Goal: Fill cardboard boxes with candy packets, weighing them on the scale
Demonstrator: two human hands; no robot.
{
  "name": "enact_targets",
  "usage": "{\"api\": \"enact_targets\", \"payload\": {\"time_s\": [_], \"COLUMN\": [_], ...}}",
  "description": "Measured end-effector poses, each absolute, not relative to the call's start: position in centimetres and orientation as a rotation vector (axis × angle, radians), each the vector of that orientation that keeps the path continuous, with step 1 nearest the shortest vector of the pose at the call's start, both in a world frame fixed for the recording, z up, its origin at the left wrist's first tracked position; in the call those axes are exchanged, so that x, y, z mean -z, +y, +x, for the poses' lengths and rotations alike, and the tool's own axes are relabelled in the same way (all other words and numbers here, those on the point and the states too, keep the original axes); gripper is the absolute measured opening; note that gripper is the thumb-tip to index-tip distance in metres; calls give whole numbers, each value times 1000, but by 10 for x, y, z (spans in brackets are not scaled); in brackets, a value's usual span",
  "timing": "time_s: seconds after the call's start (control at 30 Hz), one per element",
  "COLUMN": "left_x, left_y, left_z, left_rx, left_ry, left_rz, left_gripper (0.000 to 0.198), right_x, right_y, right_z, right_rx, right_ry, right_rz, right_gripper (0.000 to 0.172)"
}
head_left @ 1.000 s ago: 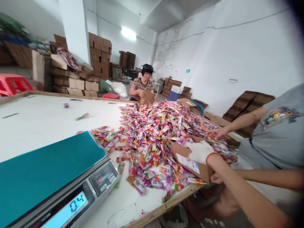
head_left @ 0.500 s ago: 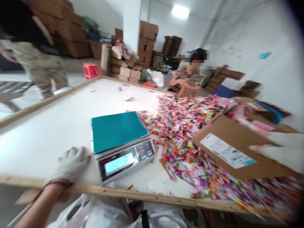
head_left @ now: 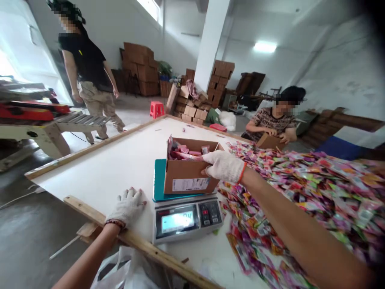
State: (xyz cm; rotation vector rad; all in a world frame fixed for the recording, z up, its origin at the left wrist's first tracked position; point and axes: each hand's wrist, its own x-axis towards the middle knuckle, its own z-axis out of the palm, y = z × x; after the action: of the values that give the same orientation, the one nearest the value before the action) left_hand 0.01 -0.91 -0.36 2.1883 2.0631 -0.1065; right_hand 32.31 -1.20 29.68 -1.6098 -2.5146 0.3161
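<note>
My right hand (head_left: 224,165), in a white glove with an orange cuff, grips the near right rim of an open cardboard box (head_left: 192,172). Pink packets (head_left: 188,152) show inside it, and a white label is on its near side. The box is over the teal plate of a digital scale (head_left: 186,220); whether its full weight rests there I cannot tell. The lit display is partly washed out. To the left of the scale, my gloved left hand (head_left: 128,206) lies flat on the white table (head_left: 126,160), fingers spread, holding nothing.
A large heap of small colourful packets (head_left: 300,192) covers the table's right side. Wooden strips (head_left: 99,138) edge the table. Across it, a seated person (head_left: 273,120) handles a small box. Another person (head_left: 90,72) is beside a roller conveyor (head_left: 54,128) at the left. A red stool (head_left: 157,109) stands behind.
The box has moved left from above the packet heap to the scale, in my right hand. My view has swung left. My left hand has stayed flat on the table.
</note>
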Motion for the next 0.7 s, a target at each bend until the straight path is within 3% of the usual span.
{"api": "enact_targets", "payload": {"time_s": [0.07, 0.13, 0.3, 0.7], "left_x": [4, 5, 11, 0], "left_y": [-9, -9, -8, -14], "left_z": [0, 0, -2, 1], "left_rx": [89, 68, 20, 14], "left_ry": [2074, 2081, 2064, 2045], "left_rz": [2178, 2164, 2170, 2246], "left_gripper": [68, 68, 67, 66], "right_x": [-297, -302, -317, -342], "right_y": [-1, -1, -19, -37], "right_z": [314, 317, 353, 355], "right_rx": [-296, -284, -352, -95], "right_ry": [-2615, -2618, -2174, -2027], "right_rz": [-1647, -1562, -1317, -1270], "right_gripper": [20, 28, 41, 35]}}
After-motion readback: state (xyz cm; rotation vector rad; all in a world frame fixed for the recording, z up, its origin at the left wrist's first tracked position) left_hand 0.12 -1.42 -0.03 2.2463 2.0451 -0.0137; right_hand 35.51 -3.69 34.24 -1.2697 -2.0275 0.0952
